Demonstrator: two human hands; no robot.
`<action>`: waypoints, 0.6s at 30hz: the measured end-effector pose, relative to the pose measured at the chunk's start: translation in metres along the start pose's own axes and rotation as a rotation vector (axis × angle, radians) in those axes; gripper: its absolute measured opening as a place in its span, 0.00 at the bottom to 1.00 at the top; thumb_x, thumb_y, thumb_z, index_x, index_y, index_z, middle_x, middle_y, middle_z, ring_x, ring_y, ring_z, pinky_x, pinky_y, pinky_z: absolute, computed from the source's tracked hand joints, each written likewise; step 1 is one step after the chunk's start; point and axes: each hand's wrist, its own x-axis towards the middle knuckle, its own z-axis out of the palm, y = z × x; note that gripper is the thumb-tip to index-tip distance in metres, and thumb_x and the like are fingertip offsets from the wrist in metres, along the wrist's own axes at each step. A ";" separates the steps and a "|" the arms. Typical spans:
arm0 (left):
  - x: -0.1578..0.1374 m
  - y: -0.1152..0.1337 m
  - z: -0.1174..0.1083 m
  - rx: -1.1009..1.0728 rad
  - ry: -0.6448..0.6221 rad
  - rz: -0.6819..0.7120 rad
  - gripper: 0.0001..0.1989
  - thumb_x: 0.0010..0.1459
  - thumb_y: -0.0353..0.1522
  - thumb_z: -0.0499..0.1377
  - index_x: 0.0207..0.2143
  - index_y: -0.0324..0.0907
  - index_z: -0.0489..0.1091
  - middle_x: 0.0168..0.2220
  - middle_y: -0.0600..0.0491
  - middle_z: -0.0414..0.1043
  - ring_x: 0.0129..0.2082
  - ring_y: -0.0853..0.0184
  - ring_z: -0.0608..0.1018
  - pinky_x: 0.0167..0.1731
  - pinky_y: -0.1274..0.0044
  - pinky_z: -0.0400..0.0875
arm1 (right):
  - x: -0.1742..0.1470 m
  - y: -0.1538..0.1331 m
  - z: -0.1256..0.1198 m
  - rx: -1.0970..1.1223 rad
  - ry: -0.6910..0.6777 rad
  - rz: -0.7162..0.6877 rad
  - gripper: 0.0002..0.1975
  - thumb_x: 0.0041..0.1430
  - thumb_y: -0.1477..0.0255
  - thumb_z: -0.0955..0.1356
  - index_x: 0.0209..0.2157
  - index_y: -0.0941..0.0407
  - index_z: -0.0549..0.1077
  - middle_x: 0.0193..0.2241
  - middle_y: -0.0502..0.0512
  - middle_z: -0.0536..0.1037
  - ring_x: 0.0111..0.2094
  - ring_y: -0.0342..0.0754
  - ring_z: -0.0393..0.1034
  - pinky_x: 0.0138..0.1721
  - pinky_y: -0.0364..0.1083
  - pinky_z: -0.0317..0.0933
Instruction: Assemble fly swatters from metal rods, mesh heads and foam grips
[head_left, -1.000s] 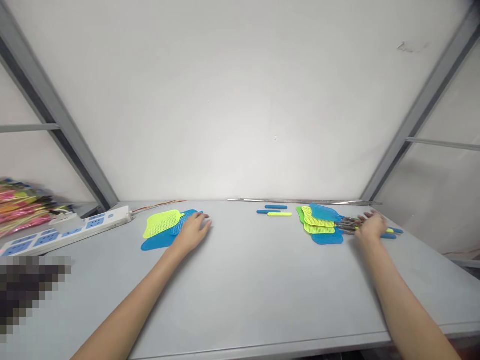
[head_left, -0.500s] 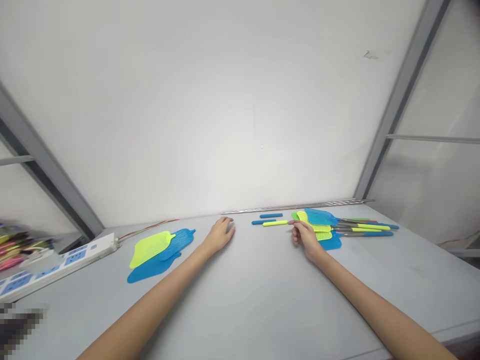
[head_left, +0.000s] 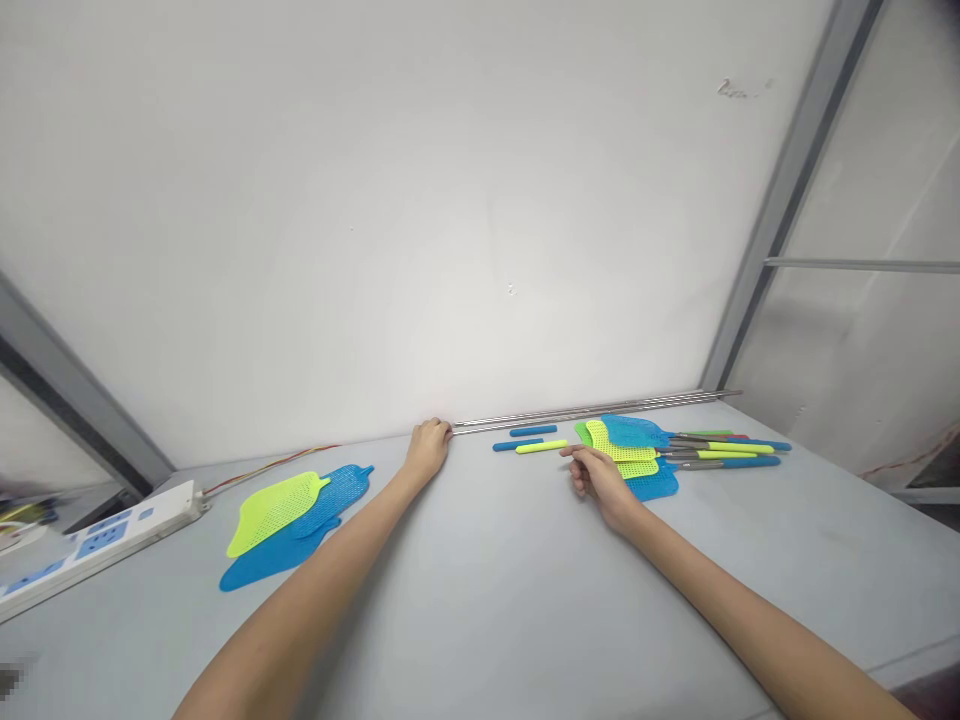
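Observation:
At the foot of the wall my left hand [head_left: 429, 448] is closed around the left end of a thin metal rod [head_left: 495, 427]. Its fingertips are partly hidden. My right hand [head_left: 600, 485] hovers over the table, index finger stretched out and the other fingers loosely curled, with nothing visible in it. Just left of that index finger lies a yellow-green handle [head_left: 541, 447]. Beside it are two blue handles [head_left: 533, 431]. Right behind my right hand is a pile of fly swatters [head_left: 634, 432] with blue and yellow-green heads and telescopic metal shafts.
Loose swatter heads, a yellow-green one [head_left: 277, 510] and blue ones [head_left: 262, 567], lie on the left of the grey table [head_left: 480, 600]. A white power strip [head_left: 105, 550] with a cable runs along the left edge. The white wall [head_left: 450, 200] closes off the back.
My left hand has moved back to the rods and closed on one end; the rods now lie more spread apart. My right hand has barely moved. The view has shifted slightly.

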 end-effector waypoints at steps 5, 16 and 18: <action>-0.001 0.000 -0.006 -0.026 -0.035 0.097 0.13 0.54 0.27 0.42 0.28 0.40 0.66 0.30 0.49 0.65 0.34 0.63 0.67 0.36 0.72 0.58 | -0.001 -0.002 0.001 -0.019 -0.004 0.000 0.09 0.43 0.72 0.61 0.28 0.57 0.69 0.13 0.44 0.61 0.12 0.36 0.52 0.12 0.38 0.47; 0.007 0.011 -0.017 -0.105 -0.163 0.237 0.12 0.49 0.23 0.43 0.34 0.40 0.62 0.33 0.48 0.62 0.34 0.65 0.66 0.34 0.75 0.59 | 0.000 -0.001 0.000 -0.031 -0.014 -0.010 0.09 0.43 0.71 0.61 0.28 0.57 0.68 0.13 0.43 0.60 0.12 0.36 0.52 0.12 0.38 0.47; 0.009 0.013 -0.019 -0.130 -0.225 0.244 0.11 0.47 0.23 0.45 0.33 0.40 0.62 0.30 0.49 0.63 0.30 0.67 0.67 0.30 0.77 0.60 | 0.000 -0.001 0.000 -0.032 -0.014 -0.011 0.08 0.43 0.72 0.61 0.27 0.57 0.68 0.13 0.43 0.60 0.12 0.36 0.52 0.12 0.38 0.47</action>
